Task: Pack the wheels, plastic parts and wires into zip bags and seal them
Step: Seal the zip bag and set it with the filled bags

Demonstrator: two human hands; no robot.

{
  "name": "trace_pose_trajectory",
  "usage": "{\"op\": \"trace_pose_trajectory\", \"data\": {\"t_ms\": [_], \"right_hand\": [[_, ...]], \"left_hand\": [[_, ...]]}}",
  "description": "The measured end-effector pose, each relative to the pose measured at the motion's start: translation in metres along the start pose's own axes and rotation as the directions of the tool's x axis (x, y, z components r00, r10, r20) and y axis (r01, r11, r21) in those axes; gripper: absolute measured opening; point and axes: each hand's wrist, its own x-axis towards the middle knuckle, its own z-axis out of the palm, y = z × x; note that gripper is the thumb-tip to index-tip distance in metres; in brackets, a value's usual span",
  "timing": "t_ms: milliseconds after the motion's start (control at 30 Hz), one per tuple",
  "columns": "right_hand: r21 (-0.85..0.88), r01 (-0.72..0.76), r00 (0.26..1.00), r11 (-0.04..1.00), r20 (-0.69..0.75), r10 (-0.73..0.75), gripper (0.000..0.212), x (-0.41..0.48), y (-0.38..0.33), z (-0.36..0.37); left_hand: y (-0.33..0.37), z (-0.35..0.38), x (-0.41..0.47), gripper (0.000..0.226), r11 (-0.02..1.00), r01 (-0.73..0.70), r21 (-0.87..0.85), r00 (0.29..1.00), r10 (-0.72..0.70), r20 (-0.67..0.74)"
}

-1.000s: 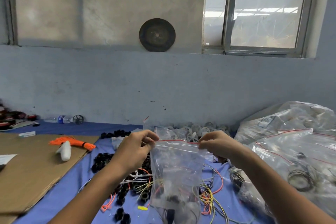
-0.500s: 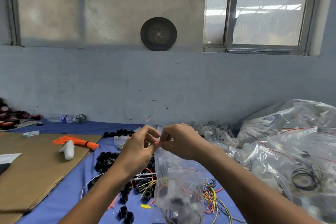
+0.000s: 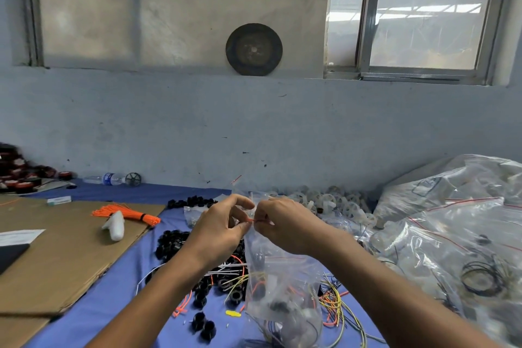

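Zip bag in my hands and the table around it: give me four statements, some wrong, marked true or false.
1. The left hand and right hand both pinch the zip bag at its top. True.
2. The zip bag is empty. False: wires and dark parts show inside.
3. The orange bundle lies on the cardboard. True.
4. The water bottle stands upright. False: it lies on its side by the wall.

Bag [image 3: 282,285] top: mostly hidden between the pinching left hand [image 3: 217,230] and right hand [image 3: 285,224].
Bag contents: blurred through plastic.
Bag bottom: cut by lower edge.
Big bags [image 3: 452,229]: cut by right edge.
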Motion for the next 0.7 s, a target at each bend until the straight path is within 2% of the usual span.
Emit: {"op": "trace_pose_trajectory", "data": {"t_ms": [133, 433, 567, 700], "right_hand": [[0.099, -0.057, 0.998, 0.994, 0.018, 0.055, 0.017, 0.001, 0.0034, -0.0049], [0.056, -0.003, 1.0, 0.998, 0.023, 0.002, 0.012, -0.0042, 0.0052, 0.0041], [0.055, -0.004, 1.0, 0.998, 0.02, 0.003, 0.019, -0.0053, 0.0047, 0.0044], [0.02, -0.019, 0.999, 1.0, 0.026, 0.018, 0.014, -0.0057, 0.0064, 0.003]], "left_hand": [[0.0008, 0.0007, -0.0002, 0.027, 1.0, 0.02, -0.021, 1.0, -0.02, 0.0], [0.0078, 0.0041, -0.0014, 0.018, 1.0, 0.018, 0.018, 1.0, -0.018, 0.013], [0.0083, 0.0021, -0.0013, 0.008, 0.988, 0.026, 0.149, 0.997, -0.038, 0.074], [0.0094, 0.0003, -0.0013, 0.007, 0.97, 0.01, 0.241, 0.996, -0.03, 0.083]]}}
